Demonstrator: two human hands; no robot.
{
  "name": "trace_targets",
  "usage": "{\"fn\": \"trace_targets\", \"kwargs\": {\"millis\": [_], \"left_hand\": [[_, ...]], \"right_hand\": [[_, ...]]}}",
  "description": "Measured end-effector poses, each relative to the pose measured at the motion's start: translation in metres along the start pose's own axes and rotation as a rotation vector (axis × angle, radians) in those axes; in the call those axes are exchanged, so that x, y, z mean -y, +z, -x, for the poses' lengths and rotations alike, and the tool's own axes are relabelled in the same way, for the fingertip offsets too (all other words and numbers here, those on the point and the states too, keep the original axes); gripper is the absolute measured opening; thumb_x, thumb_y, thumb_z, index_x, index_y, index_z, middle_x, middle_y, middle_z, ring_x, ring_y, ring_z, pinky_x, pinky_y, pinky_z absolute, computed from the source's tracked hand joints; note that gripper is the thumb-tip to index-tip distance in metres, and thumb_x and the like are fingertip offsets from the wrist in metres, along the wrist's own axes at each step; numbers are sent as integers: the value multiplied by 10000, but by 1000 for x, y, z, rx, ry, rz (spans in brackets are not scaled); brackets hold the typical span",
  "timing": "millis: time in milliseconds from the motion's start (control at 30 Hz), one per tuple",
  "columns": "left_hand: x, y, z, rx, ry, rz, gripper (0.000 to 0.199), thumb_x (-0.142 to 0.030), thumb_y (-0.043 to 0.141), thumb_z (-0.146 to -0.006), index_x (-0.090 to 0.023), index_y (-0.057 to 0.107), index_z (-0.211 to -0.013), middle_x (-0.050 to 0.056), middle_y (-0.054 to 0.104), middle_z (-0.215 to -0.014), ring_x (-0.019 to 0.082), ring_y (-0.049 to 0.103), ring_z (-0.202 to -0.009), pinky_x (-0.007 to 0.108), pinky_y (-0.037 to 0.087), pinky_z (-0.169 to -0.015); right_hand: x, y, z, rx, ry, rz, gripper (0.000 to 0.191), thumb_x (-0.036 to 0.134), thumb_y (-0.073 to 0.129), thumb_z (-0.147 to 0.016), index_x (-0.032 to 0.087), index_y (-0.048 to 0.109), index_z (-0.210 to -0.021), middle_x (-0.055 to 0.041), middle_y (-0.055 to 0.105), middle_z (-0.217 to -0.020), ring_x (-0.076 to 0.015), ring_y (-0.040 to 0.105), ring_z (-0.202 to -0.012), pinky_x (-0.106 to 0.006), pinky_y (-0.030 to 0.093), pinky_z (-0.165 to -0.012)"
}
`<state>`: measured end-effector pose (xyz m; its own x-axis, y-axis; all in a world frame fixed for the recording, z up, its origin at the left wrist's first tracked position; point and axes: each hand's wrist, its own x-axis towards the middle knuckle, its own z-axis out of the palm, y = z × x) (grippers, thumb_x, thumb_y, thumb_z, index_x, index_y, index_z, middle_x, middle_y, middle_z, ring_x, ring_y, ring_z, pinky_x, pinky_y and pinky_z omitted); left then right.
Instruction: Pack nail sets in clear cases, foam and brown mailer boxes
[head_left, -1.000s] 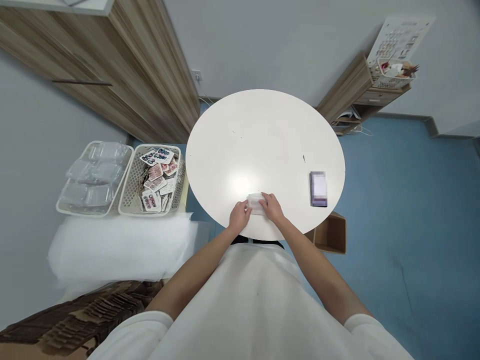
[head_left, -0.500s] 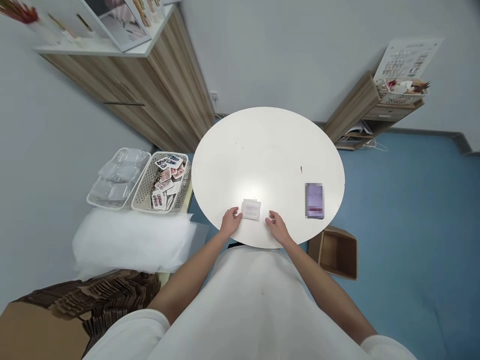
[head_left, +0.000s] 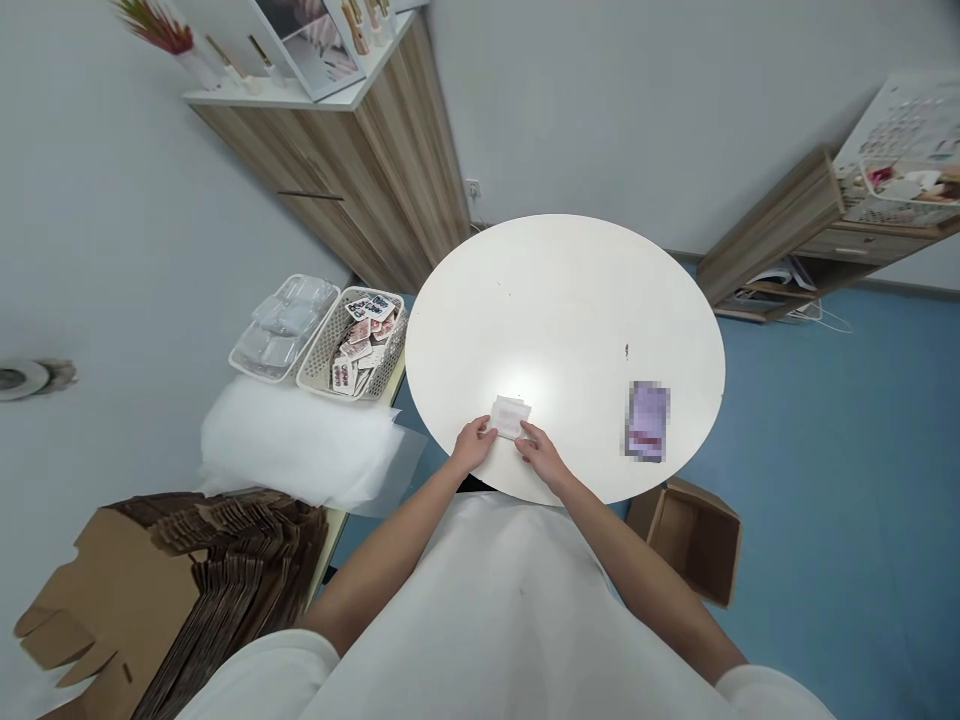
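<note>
A small stack of flat, whitish packets lies near the front edge of the round white table. The print on the top one is too blurred to read. My left hand is at the stack's left edge, thumb and fingers curled around the near corner. On the opposite side, my right hand has its fingertips on the right edge, with the thumb by the lower right corner. The stack is held between both hands, flat on the tabletop or nearly so.
A blurred purple object lies on the table's right. To the left stand a basket of printed cards, a tray of clear packages, white sheets and folded cardboard. An open carton stands lower right, below the tabletop.
My right hand has moved left from beside the packets to their right edge. My left hand has closed in on the left edge. The whole view has shifted as the head turned.
</note>
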<state>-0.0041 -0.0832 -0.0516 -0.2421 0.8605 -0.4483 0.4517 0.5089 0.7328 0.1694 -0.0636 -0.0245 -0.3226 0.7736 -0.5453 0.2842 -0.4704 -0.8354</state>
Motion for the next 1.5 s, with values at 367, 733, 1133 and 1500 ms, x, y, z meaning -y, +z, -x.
{"fn": "trace_targets", "kwargs": {"millis": [367,733,1133,1500], "left_hand": [[3,-25,-18,-56,-41,132,417,-292,520,-777,-170,468,-1172,116,554,-1112,173,575,-918,330,469,-811],[34,-117,-96,-203,20,177,411,-262,513,-773,-187,437,-1171,106,471,-1155,185,512,-1023,346,449,-866],[38,-145,-129,-198,117,152,459,-269,495,-776,-202,382,-1215,96,432,-1183,185,475,-1065,346,428,-895],[42,-123,-103,-269,79,146,622,-287,517,-759,-230,232,-1309,117,227,-1366,236,362,-1206,403,345,-974]], "right_hand": [[19,32,-41,21,-75,30,534,318,502,-763,256,369,-1276,-77,551,-1180,-219,526,-1071,-404,470,-833],[99,124,-134,15,-47,79,538,313,503,-746,236,379,-1264,-60,416,-1317,-200,439,-1164,-368,428,-910],[110,149,-170,-57,-29,103,547,349,515,-732,239,380,-1251,-61,373,-1333,-183,397,-1180,-337,390,-933],[104,129,-139,-24,-4,6,569,341,574,-689,311,399,-1229,-11,292,-1379,-203,314,-1232,-370,335,-969]]}}
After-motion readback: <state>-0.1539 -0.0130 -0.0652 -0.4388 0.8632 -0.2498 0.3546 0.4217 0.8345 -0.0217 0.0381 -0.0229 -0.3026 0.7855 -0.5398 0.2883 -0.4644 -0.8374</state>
